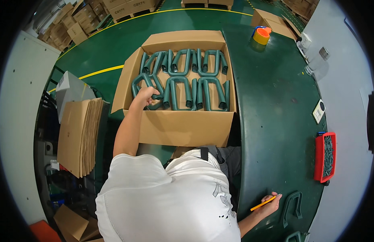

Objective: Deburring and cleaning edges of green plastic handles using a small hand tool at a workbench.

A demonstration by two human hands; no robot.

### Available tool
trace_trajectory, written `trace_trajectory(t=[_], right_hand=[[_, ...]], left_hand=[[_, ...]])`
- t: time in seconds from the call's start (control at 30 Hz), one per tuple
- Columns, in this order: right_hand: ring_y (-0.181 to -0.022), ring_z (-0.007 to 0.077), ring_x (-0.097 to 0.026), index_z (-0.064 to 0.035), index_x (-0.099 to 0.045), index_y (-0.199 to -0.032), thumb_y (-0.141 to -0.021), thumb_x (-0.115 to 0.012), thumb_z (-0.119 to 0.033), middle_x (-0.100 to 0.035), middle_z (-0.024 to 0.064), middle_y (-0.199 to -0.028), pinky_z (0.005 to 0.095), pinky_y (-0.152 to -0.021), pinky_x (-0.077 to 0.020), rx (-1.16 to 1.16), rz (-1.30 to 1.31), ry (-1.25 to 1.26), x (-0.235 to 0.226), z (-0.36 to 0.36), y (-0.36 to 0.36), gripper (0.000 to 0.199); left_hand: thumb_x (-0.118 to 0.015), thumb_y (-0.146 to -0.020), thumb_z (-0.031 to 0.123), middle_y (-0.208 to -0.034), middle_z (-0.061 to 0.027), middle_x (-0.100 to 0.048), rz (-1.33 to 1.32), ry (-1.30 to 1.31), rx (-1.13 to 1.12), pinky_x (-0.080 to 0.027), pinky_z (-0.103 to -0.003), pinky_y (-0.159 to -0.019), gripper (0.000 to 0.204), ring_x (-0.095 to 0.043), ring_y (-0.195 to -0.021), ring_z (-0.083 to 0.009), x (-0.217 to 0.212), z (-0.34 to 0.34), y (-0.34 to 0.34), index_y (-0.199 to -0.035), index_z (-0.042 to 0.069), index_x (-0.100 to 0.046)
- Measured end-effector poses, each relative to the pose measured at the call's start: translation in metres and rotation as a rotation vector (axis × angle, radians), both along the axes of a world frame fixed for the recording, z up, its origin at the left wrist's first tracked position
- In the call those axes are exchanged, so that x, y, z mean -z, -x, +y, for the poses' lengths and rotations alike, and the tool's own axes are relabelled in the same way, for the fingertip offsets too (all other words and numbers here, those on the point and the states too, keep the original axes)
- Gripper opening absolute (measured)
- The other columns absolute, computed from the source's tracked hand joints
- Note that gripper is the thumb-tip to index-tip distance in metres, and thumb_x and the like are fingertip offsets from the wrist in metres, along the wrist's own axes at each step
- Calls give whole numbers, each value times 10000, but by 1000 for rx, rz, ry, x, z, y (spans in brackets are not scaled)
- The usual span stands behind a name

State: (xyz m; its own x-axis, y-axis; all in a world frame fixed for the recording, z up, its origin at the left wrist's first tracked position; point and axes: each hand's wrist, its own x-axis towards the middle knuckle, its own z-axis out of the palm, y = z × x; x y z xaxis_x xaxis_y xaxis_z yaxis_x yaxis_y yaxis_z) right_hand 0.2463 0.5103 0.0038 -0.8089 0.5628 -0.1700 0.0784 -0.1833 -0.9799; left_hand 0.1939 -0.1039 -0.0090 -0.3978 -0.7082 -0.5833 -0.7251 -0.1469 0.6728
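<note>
In the open cardboard box (183,128), several dark green U-shaped handles (179,74) lie in two rows. My left hand (146,96) reaches into the box's near left corner, its fingers closed around one green U-shaped handle (139,82). Off to the right, over the green tabletop (279,121), my right hand (270,205) grips a slim orange pen-like stick (260,204). Just right of that hand, another U-shaped handle (293,205) rests on the table, and part of one more (293,236) shows at the lower edge.
A red bin (318,161) of small green pieces sits at the table's right side. Tape rolls (261,36) stand at its far end. Flattened cardboard sheets (74,133) are stacked at left. Stacked cartons (128,9) fill the back beyond the green floor.
</note>
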Motion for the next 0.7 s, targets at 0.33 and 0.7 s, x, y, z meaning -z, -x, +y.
trace_trajectory(t=[0.33,0.7], right_hand=[[-418,96,-398,-5,-548,-780,-980,-468,-339,-416,22,-490,209,-395,-313,-23,-24,11,1,2,-1,397],[-419,93,-400,-6,-544,-791,-974,-483,-346,-427,21,-503,210,-390,-309,3,-35,25,2,4,0,391]], left_hand=[[-635,-721,181,-578,-34,-437,183,80,44,-272,-297,-393,169,-374,-416,-131,16,-11,31,-705,39,-545],[-618,-704,135,-647,-73,-480,-4,57,61,-324,-333,-442,169,-431,-496,-171,20,4,30,-751,-22,-574]])
